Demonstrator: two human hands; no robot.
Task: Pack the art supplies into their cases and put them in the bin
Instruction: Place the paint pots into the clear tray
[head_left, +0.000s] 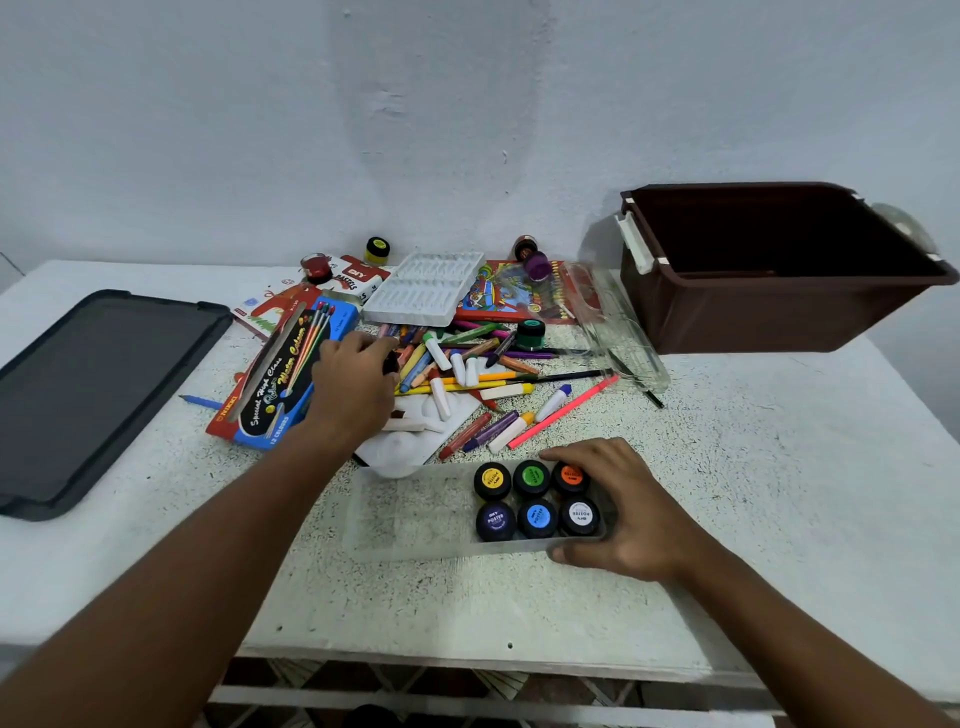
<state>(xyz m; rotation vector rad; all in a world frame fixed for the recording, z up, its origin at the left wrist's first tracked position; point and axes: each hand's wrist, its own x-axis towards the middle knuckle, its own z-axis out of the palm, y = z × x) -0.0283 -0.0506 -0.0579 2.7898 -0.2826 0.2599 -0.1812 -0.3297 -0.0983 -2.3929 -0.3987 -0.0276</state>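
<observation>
Left hand reaches into the pile of supplies while the right hand steadies the clear paint case.

The left arm stretches forward across the counter (727, 467), its left hand (353, 384) palm down with fingers curled over a small dark object at the edge of the crayon and marker pile (467, 374); what it pinches is too hidden to name. The right hand (623, 512) is bent around the right end of the clear case (415, 514), thumb on the near wall and fingers curled over the far rim, gripping it. Six poster paint jars (535, 501) sit in two rows of three at that end. The brown bin (769, 306) stands open at the far right, well apart from the case, and its dark lid (88, 395) lies at the left.
</observation>
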